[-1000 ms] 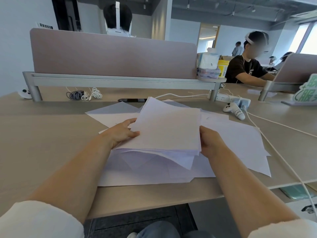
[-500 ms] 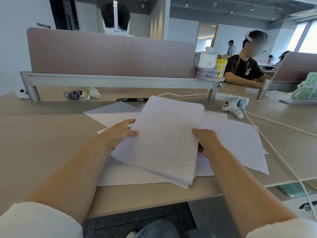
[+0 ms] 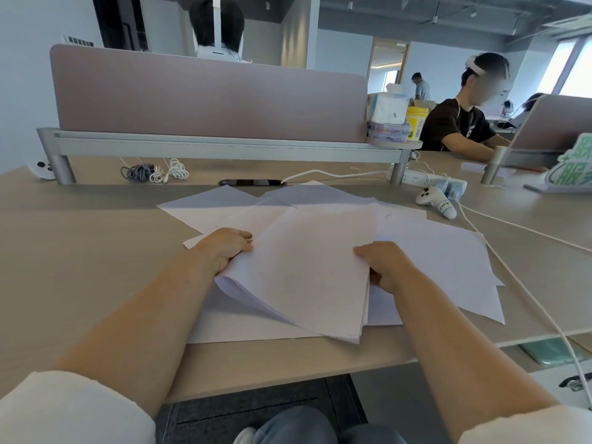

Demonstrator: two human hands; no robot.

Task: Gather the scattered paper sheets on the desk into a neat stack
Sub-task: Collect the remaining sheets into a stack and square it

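- On pale beige wooden desk (image 3: 96,251): thick bundle of white paper sheets (image 3: 307,267), raised and tilted, near corner lowest.
- At bundle's left edge: left hand (image 3: 224,248), fingers curled round it, gripping.
- At right edge: right hand (image 3: 384,264), fingers clasping it.
- Beneath and rightward: loose white paper sheets (image 3: 448,257), flat, overlapping.
- Far right: white game controller (image 3: 435,203), apart from papers.

Fanned sheets now squared into one bundle (image 3: 307,267), lowered and tipped flatter onto the loose sheets (image 3: 448,251)
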